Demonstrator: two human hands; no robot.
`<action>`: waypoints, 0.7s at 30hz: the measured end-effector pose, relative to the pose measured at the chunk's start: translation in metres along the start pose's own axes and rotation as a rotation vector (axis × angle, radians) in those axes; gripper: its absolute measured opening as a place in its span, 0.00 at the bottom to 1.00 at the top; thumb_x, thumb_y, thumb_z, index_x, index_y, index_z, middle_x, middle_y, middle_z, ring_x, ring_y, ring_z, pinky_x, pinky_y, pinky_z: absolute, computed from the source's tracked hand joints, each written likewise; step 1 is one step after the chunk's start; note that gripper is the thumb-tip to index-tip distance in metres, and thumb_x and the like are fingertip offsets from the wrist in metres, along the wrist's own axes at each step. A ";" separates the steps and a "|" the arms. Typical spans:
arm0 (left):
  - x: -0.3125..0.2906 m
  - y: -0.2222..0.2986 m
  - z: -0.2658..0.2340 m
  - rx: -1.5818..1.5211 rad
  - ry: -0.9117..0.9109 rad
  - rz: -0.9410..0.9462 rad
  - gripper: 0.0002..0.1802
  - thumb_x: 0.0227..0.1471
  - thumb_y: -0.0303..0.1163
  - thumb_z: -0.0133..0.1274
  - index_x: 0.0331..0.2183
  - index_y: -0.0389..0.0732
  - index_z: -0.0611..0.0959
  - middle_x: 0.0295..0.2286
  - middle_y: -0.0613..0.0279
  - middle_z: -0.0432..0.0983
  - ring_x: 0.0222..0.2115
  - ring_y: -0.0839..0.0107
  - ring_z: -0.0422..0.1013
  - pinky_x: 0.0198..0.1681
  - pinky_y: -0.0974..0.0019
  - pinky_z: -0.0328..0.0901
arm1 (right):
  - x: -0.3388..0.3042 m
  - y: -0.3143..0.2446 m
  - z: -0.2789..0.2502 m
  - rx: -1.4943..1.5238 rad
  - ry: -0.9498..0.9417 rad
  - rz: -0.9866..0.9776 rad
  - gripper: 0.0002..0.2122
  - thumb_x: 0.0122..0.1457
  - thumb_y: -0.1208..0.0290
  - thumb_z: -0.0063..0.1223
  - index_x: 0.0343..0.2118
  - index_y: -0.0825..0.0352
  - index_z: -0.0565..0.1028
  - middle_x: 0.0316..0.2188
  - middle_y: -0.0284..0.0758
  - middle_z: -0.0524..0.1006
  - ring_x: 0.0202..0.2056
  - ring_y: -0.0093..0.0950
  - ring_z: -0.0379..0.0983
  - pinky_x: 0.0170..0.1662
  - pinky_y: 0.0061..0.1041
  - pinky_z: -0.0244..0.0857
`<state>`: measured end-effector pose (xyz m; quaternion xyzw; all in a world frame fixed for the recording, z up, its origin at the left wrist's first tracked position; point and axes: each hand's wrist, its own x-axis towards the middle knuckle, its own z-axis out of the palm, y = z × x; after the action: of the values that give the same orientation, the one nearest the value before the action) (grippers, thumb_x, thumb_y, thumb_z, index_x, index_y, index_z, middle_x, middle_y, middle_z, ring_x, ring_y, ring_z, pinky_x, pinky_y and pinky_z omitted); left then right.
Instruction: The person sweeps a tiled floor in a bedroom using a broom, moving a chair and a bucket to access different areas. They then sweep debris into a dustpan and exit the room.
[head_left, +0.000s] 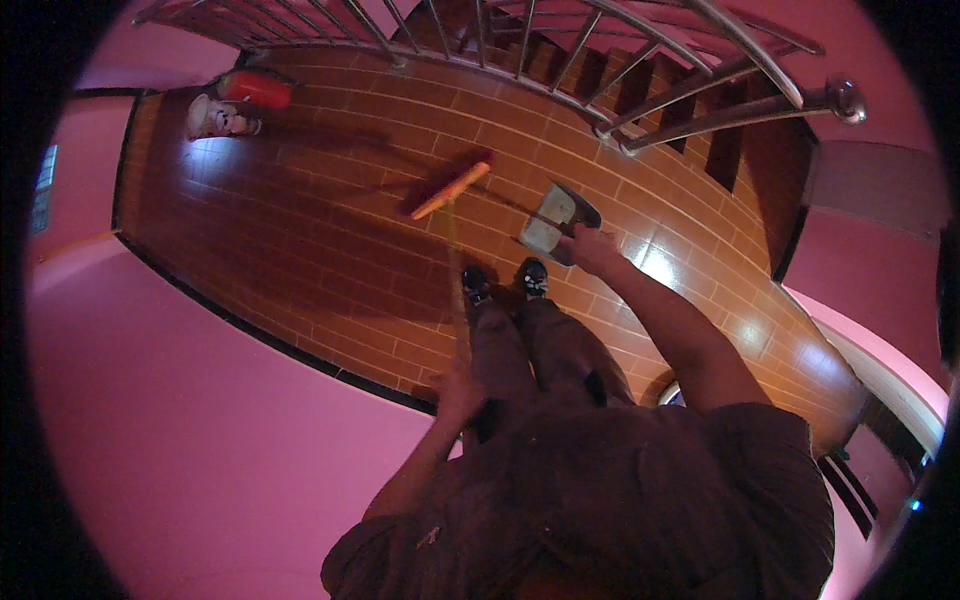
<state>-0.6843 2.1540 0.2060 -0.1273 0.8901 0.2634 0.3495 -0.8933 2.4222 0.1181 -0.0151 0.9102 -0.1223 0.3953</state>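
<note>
My left hand [459, 396] is closed round the long thin handle of a broom, low beside my left leg. The broom's orange head [452, 190], with dark reddish bristles along its far side, is ahead of my feet on the brown floor. In front of me and to the right, my right hand [592, 248] is closed on a grey dustpan [552, 222], its fingers partly hidden. The pan lies to the right of the broom head, apart from it. From this angle I cannot tell whether the pan touches the floor.
A metal railing [520, 75] curves along the far side, with stairs [690, 100] beyond it. At the far left stand a red container [256, 90] and a whitish bag-like thing [210, 118]. A pink wall [220, 430] with a dark skirting runs close on my left.
</note>
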 end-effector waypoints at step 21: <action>-0.032 0.017 -0.042 -0.723 -0.172 0.007 0.18 0.41 0.23 0.49 0.39 0.41 0.73 0.19 0.63 0.69 0.15 0.79 0.64 0.13 0.75 0.58 | -0.026 0.029 -0.004 -0.016 -0.029 0.031 0.24 0.57 0.48 0.32 0.41 0.69 0.64 0.36 0.50 0.72 0.41 0.46 0.69 0.44 0.44 0.60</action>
<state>-0.6917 2.1463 0.2605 -0.2168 0.7074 0.5719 0.3544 -0.8768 2.4541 0.1325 -0.0061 0.9055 -0.1088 0.4101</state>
